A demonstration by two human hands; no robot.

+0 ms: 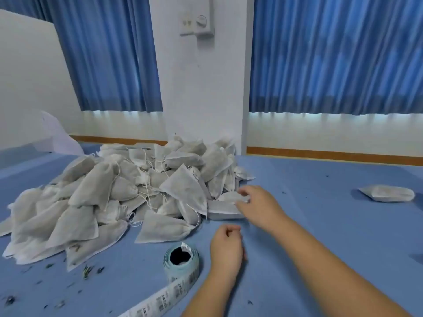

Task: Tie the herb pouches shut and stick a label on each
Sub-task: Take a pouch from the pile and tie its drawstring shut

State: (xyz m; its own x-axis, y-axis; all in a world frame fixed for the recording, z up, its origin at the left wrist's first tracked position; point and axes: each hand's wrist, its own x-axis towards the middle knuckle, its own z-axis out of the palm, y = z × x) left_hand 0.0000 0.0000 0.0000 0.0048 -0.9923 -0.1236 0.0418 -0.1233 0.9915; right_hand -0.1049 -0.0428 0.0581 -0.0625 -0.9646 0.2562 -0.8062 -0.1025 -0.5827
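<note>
Pinching a pouch (227,197) off the heap (109,191), your right hand (258,208) fetches work; left hand (226,245) curls empty beside the label roll (181,261).

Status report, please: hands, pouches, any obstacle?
Right hand pinches a herb pouch at edge of pouch pile. Left hand curled, holding nothing visible, beside label roll. Nothing blocks the hands.

Label print: white paper label strip (160,298) blurred, unreadable; end runs off bottom edge.
Heap: lower grey-white fabric pouches (109,197) buried.
Left hand (226,245): palm faces away, inside hidden.
Right hand (258,207): fingertips cover a pouch's end.
</note>
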